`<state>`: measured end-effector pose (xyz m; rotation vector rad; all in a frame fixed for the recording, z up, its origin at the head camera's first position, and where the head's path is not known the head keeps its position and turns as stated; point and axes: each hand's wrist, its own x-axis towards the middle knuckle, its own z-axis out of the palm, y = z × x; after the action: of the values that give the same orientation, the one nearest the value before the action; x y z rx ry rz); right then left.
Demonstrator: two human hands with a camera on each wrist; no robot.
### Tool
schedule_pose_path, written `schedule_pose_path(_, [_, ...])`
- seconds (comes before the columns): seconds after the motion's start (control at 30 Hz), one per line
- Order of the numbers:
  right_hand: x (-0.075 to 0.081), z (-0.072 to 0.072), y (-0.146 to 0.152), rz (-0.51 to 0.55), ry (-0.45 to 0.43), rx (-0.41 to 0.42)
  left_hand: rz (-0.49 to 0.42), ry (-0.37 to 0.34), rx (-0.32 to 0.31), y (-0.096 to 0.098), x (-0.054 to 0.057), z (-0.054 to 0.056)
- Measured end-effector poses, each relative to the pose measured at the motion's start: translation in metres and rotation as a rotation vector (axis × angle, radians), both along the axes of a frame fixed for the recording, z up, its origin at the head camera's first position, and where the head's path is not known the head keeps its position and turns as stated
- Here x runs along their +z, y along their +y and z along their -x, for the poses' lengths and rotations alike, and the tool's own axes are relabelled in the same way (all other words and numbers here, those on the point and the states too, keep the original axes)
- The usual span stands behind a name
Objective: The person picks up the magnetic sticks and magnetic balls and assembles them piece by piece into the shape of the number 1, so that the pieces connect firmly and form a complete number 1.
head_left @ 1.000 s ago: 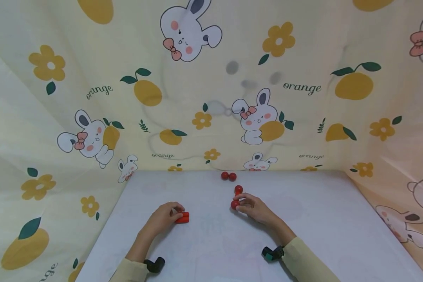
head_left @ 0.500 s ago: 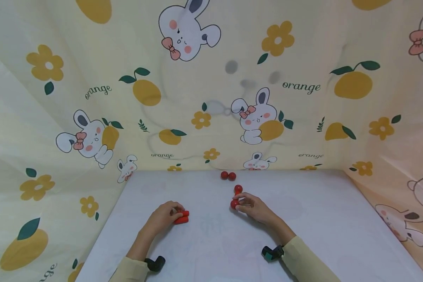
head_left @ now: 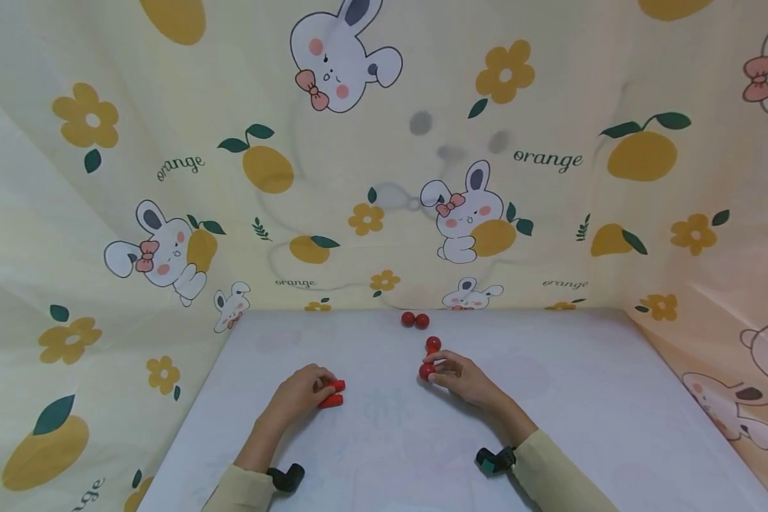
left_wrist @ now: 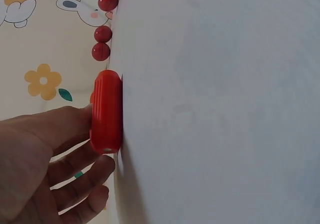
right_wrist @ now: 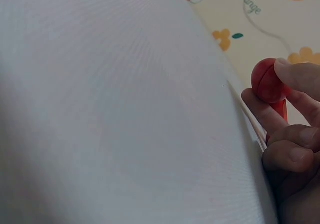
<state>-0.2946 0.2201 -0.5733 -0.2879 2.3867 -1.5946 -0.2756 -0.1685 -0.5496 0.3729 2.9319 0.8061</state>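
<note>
On the white table (head_left: 397,448), the right hand (head_left: 464,380) pinches a red ball (head_left: 427,372); a short red rod (head_left: 431,350) leads to a second ball (head_left: 433,343) at its 12 o'clock, though the grip hides the join. Toward 9 o'clock, the left hand (head_left: 296,393) appears to pinch the far red bar (head_left: 340,385), with the near red bar (head_left: 331,402) just beside it at 7 o'clock. The step in hand looks like separating the bars while steadying the ball; the next move probably calls for a firm hold on the far bar, leaving its neighbour undisturbed.
</note>
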Motion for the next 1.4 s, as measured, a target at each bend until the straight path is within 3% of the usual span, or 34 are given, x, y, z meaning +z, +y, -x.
schedule_pose_path(0.23, [0.0,-0.003,0.0,-0.001,0.0,-0.002,-0.011,0.002,0.017,0.004,0.001,0.0])
schedule_pose_path(0.63, [-0.004,-0.002,0.002,0.01,0.011,0.014,-0.09,-0.005,-0.02,0.022,0.014,-0.006])
schedule_pose_path(1.0, [-0.001,-0.003,0.002,0.007,0.038,0.042,-0.168,-0.059,-0.051,0.04,0.021,-0.011])
schedule_pose_path(1.23, [-0.001,-0.001,0.003,0.003,0.032,0.044,-0.132,-0.017,-0.102,0.052,0.019,-0.011])
schedule_pose_path(1.4, [-0.001,-0.001,0.003,-0.005,0.04,0.041,-0.173,-0.047,-0.126,0.061,0.017,-0.012])
